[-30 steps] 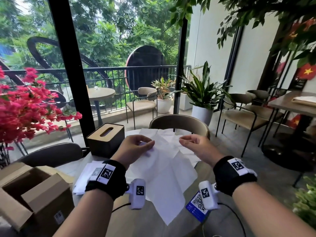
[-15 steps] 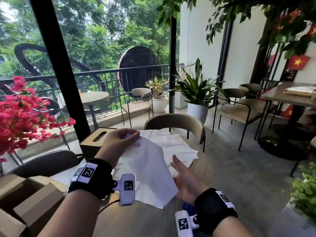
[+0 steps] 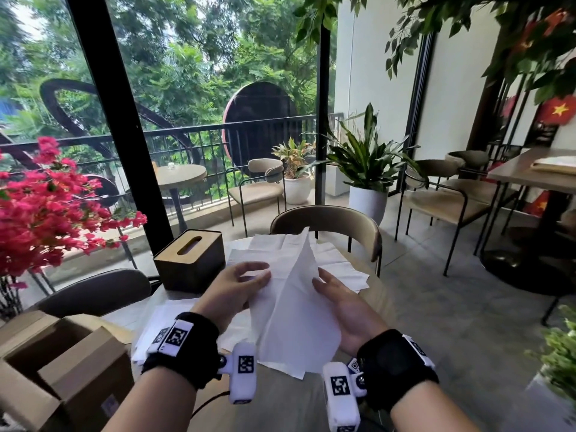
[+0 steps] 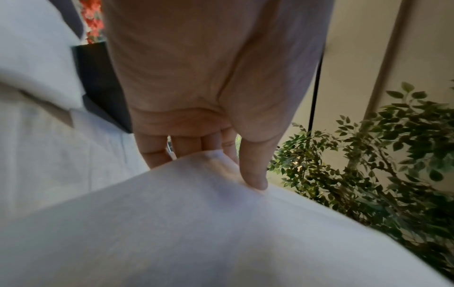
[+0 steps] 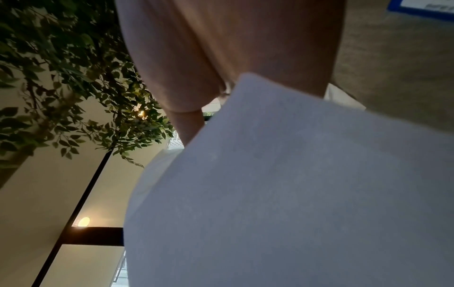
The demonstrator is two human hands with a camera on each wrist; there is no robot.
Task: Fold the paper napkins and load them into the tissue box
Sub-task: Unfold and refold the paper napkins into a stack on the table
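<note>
Above the near half of the round table (image 3: 378, 294), a white paper napkin (image 3: 293, 310) was held up between both hands, bent along a crease so that one corner rose to a point toward the far side. The left hand (image 3: 232, 291) pinched the napkin's left part, thumb on top and fingers beneath (the left wrist view showed the thumb (image 4: 253, 170) pressing into the sheet (image 4: 196, 223)). The right hand (image 3: 346, 310) lay palm up under the right edge, its fingers gently curved against the paper; whether the thumb closed on it I could not tell, since the napkin (image 5: 282, 184) covered most of the right wrist view. Beneath lay more unfolded napkins (image 3: 339, 266), spread flat across the tabletop. To the far left of them stood the dark tissue box (image 3: 190, 260) with its wooden slotted lid on. At the near left sat an open cardboard box (image 3: 65, 366).
</note>
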